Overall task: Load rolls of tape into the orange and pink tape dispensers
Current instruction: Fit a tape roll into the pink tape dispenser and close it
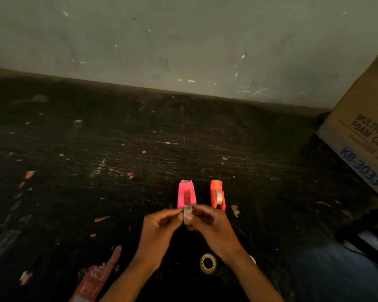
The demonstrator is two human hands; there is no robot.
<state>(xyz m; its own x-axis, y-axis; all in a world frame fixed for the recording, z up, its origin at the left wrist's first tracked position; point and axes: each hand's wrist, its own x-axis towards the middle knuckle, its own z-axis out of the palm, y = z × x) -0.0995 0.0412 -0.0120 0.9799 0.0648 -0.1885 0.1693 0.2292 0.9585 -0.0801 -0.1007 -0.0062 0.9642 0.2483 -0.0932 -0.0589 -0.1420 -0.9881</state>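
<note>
A pink tape dispenser point(186, 194) stands on the dark table point(96, 149), its well showing no roll. Right of it stands an orange tape dispenser point(217, 196) with a clear roll of tape point(220, 197) seated in it. Just in front of the pink dispenser, my left hand point(159, 229) and my right hand point(212, 227) pinch a small clear tape roll point(187, 215) between their fingertips, upright, slightly above the table. Another tape roll point(208, 263), yellowish with a white core, lies flat near the front edge between my forearms.
A cardboard box point(362, 136) with blue print leans at the right edge. A scuffed grey wall point(183, 40) rises behind the table. Torn red tape scraps point(96, 277) stick to the table at the front left. Dark items point(367, 238) lie at the right front.
</note>
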